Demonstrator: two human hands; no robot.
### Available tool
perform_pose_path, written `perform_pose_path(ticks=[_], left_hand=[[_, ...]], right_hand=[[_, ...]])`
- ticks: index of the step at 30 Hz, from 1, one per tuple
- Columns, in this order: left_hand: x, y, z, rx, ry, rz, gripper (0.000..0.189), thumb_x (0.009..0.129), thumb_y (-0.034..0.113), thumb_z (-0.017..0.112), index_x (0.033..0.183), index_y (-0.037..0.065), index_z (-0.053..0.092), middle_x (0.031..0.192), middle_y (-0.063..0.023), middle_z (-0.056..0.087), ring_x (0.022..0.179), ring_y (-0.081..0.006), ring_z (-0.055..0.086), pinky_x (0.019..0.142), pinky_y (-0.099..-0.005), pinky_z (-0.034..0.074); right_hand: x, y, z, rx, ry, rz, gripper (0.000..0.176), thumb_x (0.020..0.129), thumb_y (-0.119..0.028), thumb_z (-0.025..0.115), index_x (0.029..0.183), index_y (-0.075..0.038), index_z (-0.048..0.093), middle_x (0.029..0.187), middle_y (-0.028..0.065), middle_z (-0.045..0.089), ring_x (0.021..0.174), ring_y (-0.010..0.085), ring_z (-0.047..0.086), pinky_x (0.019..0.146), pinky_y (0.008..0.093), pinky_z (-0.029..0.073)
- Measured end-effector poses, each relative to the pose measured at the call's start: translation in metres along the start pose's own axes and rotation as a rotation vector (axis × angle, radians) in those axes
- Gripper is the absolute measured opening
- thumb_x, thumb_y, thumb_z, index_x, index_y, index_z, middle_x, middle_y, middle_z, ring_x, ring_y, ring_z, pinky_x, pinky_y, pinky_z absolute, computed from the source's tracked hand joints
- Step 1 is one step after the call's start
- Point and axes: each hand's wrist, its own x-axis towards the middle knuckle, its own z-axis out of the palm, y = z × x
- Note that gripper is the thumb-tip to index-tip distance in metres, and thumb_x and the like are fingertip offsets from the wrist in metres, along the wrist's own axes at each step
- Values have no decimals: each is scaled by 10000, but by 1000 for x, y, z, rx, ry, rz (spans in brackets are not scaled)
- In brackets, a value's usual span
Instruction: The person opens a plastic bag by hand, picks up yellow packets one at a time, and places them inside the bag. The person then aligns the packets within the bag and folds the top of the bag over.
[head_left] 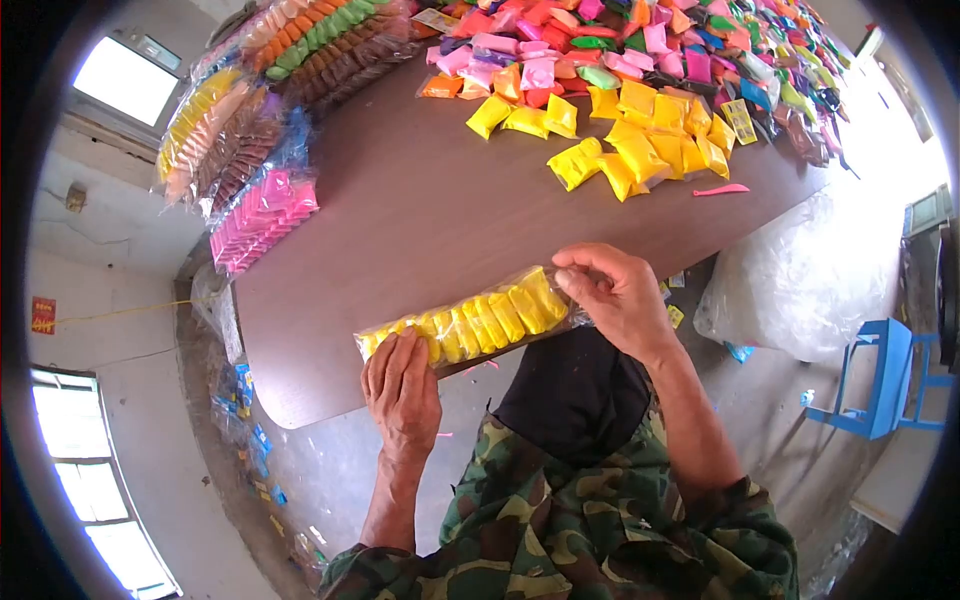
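A long clear plastic bag [470, 322] with a row of yellow packets inside lies along the table's near edge. My left hand [402, 390] grips its left end, the fingers laid together over the top and the thumb mostly hidden. At the other end, my right hand [622, 300] is curled, with thumb and forefinger pinched at the bag's clear edge. Beyond the bag, loose yellow packets [650, 135] are grouped on the brown table [400, 220]. A pink plastic knife-like tool [721, 190] lies just to their right.
Filled bags of coloured packets, one of them pink [262, 215], are stacked at the table's left. A heap of many-coloured packets [640, 45] covers the far side. Right of the table are a large clear plastic sack [800, 275] and a blue stool [868, 380].
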Motion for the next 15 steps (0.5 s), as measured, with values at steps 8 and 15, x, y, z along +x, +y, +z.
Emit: perform_pose_path(ticks=[8,15], left_hand=[[-2,-1,4,-4,16,-4,428,837,-84,734,1248,36,733,1364,-81,693,1317,-303,605,1130,-471,450],[0,1,-1,-25,-18,-19,474,811,-100,752,1269,18,713,1399,-129,682,1343,-349,599,1150,-486,450]], right_hand=[[6,-5,-2,99,49,-60,415,1050,-322,700,1250,41,701,977,105,743,841,142,675,728,310,550],[-15,-10,-7,-190,271,-56,227,984,-230,741,1075,-21,744,1000,121,720,886,248,701,749,375,564]])
